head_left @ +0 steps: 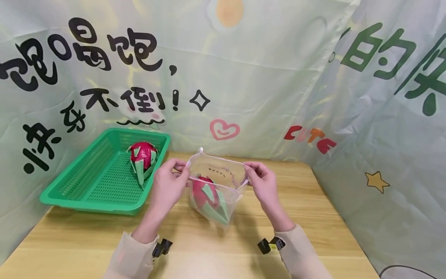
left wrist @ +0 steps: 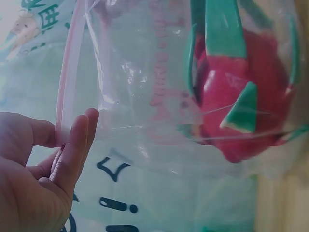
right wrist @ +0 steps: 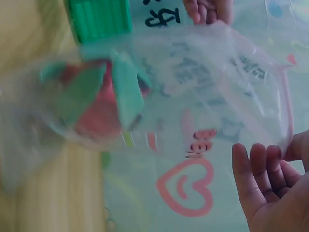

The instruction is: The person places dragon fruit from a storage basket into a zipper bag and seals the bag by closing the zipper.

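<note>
at frame centre my left hand (head_left: 169,182) and right hand (head_left: 263,182) each pinch the zip bag (head_left: 223,186) rim, dragon fruit (head_left: 205,193) inside.

Green perforated plastic basket (head_left: 90,182) at the left of the wooden table (head_left: 313,217), holding a second dragon fruit (head_left: 143,157) near its far right corner. Pale printed backdrop (head_left: 265,77) behind and right, bearing black characters, a pink heart (head_left: 224,130) and a yellow star (head_left: 376,181).
</note>
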{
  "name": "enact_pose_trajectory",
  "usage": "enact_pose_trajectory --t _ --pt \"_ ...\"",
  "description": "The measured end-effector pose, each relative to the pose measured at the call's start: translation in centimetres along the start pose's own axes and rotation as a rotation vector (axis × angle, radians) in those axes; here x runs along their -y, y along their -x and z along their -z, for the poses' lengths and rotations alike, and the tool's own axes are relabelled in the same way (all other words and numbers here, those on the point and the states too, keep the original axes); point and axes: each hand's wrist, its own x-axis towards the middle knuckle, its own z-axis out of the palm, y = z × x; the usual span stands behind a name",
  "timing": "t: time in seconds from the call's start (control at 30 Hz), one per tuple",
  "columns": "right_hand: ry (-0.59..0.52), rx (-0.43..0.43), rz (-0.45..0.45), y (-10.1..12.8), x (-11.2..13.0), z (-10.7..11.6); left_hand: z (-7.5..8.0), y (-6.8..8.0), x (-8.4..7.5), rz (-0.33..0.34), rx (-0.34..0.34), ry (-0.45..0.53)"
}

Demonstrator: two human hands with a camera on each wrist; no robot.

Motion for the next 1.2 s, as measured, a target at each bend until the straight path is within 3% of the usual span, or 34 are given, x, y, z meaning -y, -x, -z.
enact_pose_trajectory --t 0.2,0.53,0.73,0.93,1.2 --pt "0.107 -0.029 0.054 -1.0 1.2 1.0 0.2 -0.6 -1.5 -0.095 -0.065 0.056" --pt "0.088 -0.036 0.119 -1.7 3.8 1.9 0.1 -1.1 -3.7 -0.214 -0.103 0.103" --pt "0.143 0.037 0.009 -1.3 2.0 2.1 -0.1 -0.6 -2.3 -0.169 -0.092 0.047" --pt "0.165 0.075 -0.015 -0.8 0.8 2.3 0.1 0.2 -0.9 -0.137 -0.110 0.063" --pt "0.445 0.315 0.003 -2.8 3.2 2.5 0.5 0.1 -1.2 -0.138 -0.056 0.022"
